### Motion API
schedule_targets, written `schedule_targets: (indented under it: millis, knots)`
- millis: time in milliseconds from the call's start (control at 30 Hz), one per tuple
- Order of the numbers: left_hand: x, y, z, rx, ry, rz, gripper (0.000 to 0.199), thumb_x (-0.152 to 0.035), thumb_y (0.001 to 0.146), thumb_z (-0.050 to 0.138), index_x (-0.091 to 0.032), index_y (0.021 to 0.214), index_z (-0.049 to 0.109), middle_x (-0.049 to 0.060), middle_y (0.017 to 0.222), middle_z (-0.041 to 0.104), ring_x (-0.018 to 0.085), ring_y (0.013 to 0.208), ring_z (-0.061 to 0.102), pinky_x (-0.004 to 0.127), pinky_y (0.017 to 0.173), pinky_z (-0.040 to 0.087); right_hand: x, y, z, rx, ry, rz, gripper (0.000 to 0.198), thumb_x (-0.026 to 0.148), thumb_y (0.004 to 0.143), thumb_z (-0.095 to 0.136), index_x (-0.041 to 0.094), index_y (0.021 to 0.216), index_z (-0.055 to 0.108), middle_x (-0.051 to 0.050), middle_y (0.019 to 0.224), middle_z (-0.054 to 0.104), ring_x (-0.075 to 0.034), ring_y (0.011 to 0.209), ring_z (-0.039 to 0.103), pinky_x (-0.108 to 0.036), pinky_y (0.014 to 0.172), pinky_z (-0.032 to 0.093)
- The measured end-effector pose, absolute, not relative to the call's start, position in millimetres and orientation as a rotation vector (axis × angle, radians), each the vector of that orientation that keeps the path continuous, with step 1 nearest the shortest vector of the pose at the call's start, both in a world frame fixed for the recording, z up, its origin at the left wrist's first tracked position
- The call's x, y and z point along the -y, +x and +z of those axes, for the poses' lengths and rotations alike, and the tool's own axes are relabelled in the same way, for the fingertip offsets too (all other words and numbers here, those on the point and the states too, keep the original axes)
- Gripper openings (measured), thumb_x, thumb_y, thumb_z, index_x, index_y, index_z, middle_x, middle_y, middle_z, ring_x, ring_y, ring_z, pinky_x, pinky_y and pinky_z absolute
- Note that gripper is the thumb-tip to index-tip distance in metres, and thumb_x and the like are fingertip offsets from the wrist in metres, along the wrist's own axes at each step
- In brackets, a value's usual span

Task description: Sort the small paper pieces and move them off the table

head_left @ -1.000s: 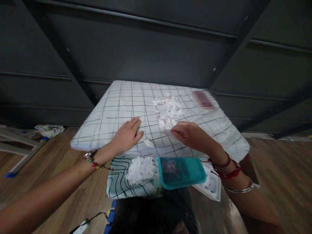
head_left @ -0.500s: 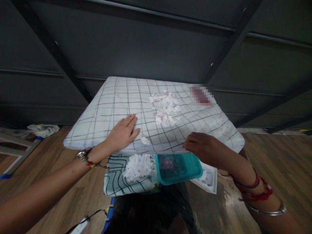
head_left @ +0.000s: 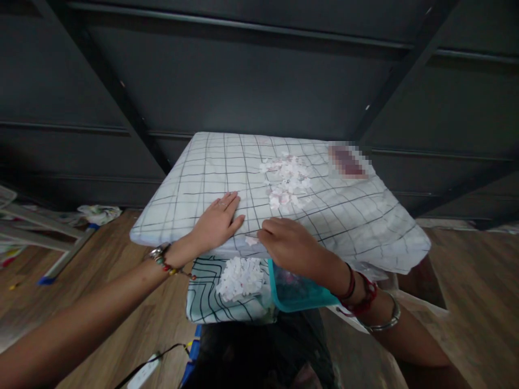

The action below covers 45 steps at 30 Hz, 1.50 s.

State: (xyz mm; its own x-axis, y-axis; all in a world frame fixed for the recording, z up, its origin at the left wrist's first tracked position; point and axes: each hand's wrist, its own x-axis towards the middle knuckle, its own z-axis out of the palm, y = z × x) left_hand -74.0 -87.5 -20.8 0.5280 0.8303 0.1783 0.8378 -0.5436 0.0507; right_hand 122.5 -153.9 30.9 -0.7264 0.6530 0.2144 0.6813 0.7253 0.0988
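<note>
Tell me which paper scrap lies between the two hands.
The single scrap on the checked cloth, beside the right hand; the other scraps lie heaped together.

You had before you a white, black-gridded cloth cover (head_left: pixel 194 186), matt and lightly creased, and on it small, irregular white scraps (head_left: pixel 287 181) that looked like thin matt paper. The teal rectangular plastic box (head_left: pixel 279 303) looked smooth, your round silver metal bangle (head_left: pixel 394 316) glossy, and the brown plank floor (head_left: pixel 109 275) like wood.
</note>
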Motion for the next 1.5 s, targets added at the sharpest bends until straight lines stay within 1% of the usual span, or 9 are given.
schedule_targets:
  millis: [267, 433, 533, 633, 733, 800, 1000, 1233, 1500]
  knots:
    - [88, -75, -21, 1.48, -2.695, -0.262, 0.056, -0.04, 0.091, 0.028, -0.003, 0.132, 0.033, 0.017, 0.14, 0.03, 0.025, 0.13, 0.025, 0.04, 0.105, 0.023, 178, 138, 45, 2.698, -1.095, -0.271, 0.021, 0.006, 0.08, 0.04, 0.015, 0.07, 0.056, -0.004, 0.069, 0.052, -0.014, 0.065, 0.043, -0.027, 0.061, 0.033]
    - [94, -67, -6, 1.415, -2.616, -0.132, 0.05, -0.035, 0.091, 0.03, -0.003, 0.128, 0.039, 0.017, 0.14, 0.03, 0.026, 0.131, 0.024, 0.04, 0.105, 0.021, 149, 188, 56, 2.448, -1.456, -0.26, 0.024, 0.019, 0.088, 0.038, 0.014, 0.075, 0.058, -0.005, 0.074, 0.054, -0.013, 0.067, 0.047, -0.025, 0.059, 0.033]
    - [97, -51, 10, 1.415, -2.571, -0.024, 0.048, -0.032, 0.089, 0.035, -0.003, 0.126, 0.042, 0.017, 0.141, 0.029, 0.028, 0.131, 0.023, 0.042, 0.105, 0.02, 124, 209, 51, 2.478, -1.496, -0.294, 0.024, 0.019, 0.088, 0.038, 0.014, 0.077, 0.059, -0.005, 0.076, 0.055, -0.013, 0.069, 0.048, -0.024, 0.059, 0.033]
    - [99, -31, 16, 1.455, -2.649, -0.052, 0.058, -0.042, 0.09, 0.032, -0.003, 0.132, 0.034, 0.018, 0.14, 0.031, 0.027, 0.13, 0.025, 0.039, 0.105, 0.023, 113, 211, 41, 2.583, -1.458, -0.309, 0.025, 0.017, 0.088, 0.037, 0.014, 0.076, 0.058, -0.005, 0.076, 0.055, -0.012, 0.07, 0.048, -0.023, 0.059, 0.033]
    - [100, -16, 7, 1.476, -2.742, -0.113, 0.07, -0.052, 0.089, 0.029, -0.001, 0.136, 0.025, 0.018, 0.141, 0.027, 0.027, 0.132, 0.021, 0.039, 0.105, 0.022, 118, 205, 34, 2.644, -1.463, -0.363, 0.025, 0.016, 0.088, 0.037, 0.015, 0.074, 0.057, -0.004, 0.073, 0.054, -0.012, 0.068, 0.047, -0.023, 0.059, 0.033]
    - [101, -13, -3, 1.49, -2.789, -0.096, 0.074, -0.056, 0.087, 0.028, 0.0, 0.135, 0.026, 0.019, 0.142, 0.024, 0.029, 0.132, 0.018, 0.042, 0.105, 0.021, 123, 203, 33, 2.671, -1.476, -0.404, 0.025, 0.018, 0.089, 0.037, 0.016, 0.072, 0.056, -0.003, 0.071, 0.054, -0.012, 0.067, 0.046, -0.024, 0.059, 0.032]
    - [103, -15, -16, 1.522, -2.78, -0.132, 0.071, -0.053, 0.087, 0.025, 0.0, 0.135, 0.027, 0.017, 0.144, 0.02, 0.027, 0.133, 0.014, 0.043, 0.107, 0.017, 126, 203, 38, 2.651, -1.526, -0.456, 0.024, 0.017, 0.088, 0.037, 0.016, 0.073, 0.055, -0.004, 0.074, 0.054, -0.012, 0.066, 0.046, -0.025, 0.058, 0.031]
    - [103, -14, -14, 1.534, -2.787, -0.138, 0.074, -0.055, 0.086, 0.025, 0.0, 0.136, 0.025, 0.017, 0.144, 0.019, 0.027, 0.133, 0.013, 0.043, 0.107, 0.016, 137, 201, 46, 2.707, -1.486, -0.319, 0.025, 0.018, 0.088, 0.038, 0.014, 0.073, 0.057, -0.004, 0.073, 0.054, -0.011, 0.061, 0.044, -0.024, 0.054, 0.029]
    - [104, -14, -13, 1.54, -2.796, -0.146, 0.074, -0.054, 0.086, 0.027, 0.0, 0.136, 0.025, 0.018, 0.143, 0.02, 0.028, 0.133, 0.015, 0.044, 0.106, 0.017, 113, 177, 37, 2.624, -1.456, -0.432, 0.025, 0.012, 0.085, 0.036, 0.014, 0.074, 0.058, -0.005, 0.074, 0.056, -0.012, 0.065, 0.046, -0.026, 0.057, 0.03]
